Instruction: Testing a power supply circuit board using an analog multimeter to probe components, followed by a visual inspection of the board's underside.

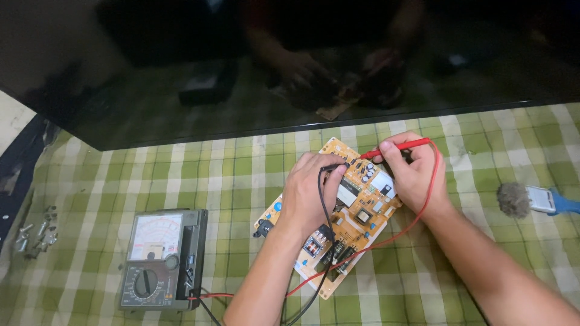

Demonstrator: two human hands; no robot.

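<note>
Circuit board (362, 208): one, tan, lying flat on the green checked cloth (241, 175) in the middle of the scene, tilted with one corner pointing far and one near. It looks light and stiff but fragile, studded with small parts; I judge it best held by its bare edges, never by the components.
Left hand (308, 193): rests over the left half of the board, fingers pinched on the black probe (335, 167), its tip pressed down near the far side of the board.
Right hand (414, 172): sits over the right far corner of the board, thumb and fingers grasping the red probe (399, 147) like a pen, tip angled left toward the board.
Probes: two, one black and one red; thin, rigid and light, likely best gripped on the plastic shaft.
Leads: two, a black wire (326, 211) and a red wire (417, 220), soft and limp, trailing toward the near left.
Meter (160, 259): one analog multimeter with a dial, on the cloth to the near left of the board, well apart from it.
Screws (36, 232): a small heap at the far left edge; count cannot be told.
Brush (534, 200): one, grey bristles and blue handle, at the right.
Dark panel (151, 72): one glossy screen across the far side, mirroring the hands.
</note>
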